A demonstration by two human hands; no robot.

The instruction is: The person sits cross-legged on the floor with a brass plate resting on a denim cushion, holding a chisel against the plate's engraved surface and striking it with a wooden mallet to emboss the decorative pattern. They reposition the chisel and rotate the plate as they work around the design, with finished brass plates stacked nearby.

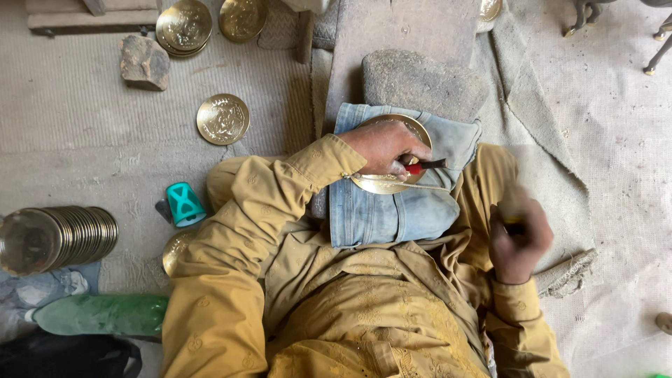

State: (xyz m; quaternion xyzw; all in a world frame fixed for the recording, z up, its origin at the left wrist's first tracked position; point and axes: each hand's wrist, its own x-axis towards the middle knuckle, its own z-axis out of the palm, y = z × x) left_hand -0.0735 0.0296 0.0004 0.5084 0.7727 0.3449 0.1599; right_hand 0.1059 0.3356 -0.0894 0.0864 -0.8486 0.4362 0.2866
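Observation:
A round brass plate [383,183] lies on a folded denim cloth [392,210] over my lap. My left hand [381,147] rests on top of the plate and pinches a small tool with a red handle [423,167] against it. My right hand [518,234] is off to the right of the cloth, blurred, with its fingers closed round a dark handle [513,227] whose far end I cannot make out.
A single brass plate [222,119] lies on the mat at the left. More brass plates [184,28] are stacked at the top, and a long stack [66,236] lies on its side at the left. A teal cup [185,204], a stone [143,63] and a green bottle [98,315] are nearby.

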